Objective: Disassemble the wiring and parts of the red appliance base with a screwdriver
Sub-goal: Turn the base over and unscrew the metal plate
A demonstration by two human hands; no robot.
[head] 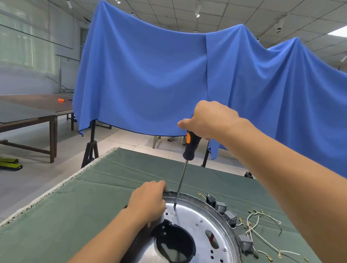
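The round appliance base (pixel 200 235) lies on the green-covered table, showing a shiny metal plate with holes and a black ring round its middle opening. My left hand (pixel 147 203) grips the base's far-left rim. My right hand (pixel 209 120) grips the black-and-orange handle of a screwdriver (pixel 191 145) held nearly upright. Its tip sits on a screw (pixel 173 214) in the plate, close to my left hand. Little of the base's red colour shows.
Loose white and black wires (pixel 265 227) with ring terminals lie on the green cloth (pixel 99 187) right of the base, beside grey switch parts (pixel 221 207). A blue sheet (pixel 153 72) hangs behind the table. A brown table (pixel 21 114) stands at the left.
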